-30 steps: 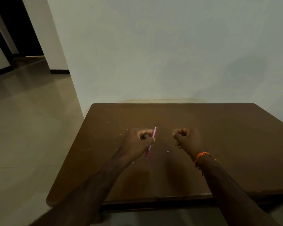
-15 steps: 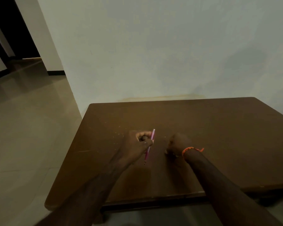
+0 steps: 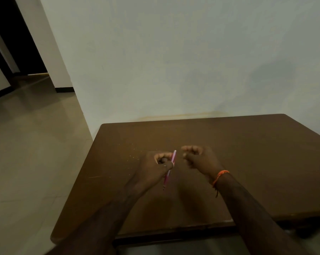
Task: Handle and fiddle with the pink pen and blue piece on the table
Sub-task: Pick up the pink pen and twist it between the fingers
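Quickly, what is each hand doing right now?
Left hand: closed, holding the pink pen.
Right hand: fingers curled; holding anything cannot be told.

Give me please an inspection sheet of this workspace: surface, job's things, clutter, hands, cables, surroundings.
Surface: brown table, set against the wall.
Job's things: pink pen, tip pointing down toward the person; blue piece not visible.
Clutter: pale specks on the table left of the hands.
Hands: left hand closed on the pink pen; right hand curled beside it, contents unclear, orange wristband.
Cables: nothing seen.
Surroundings: pale wall, tiled floor, dark doorway.
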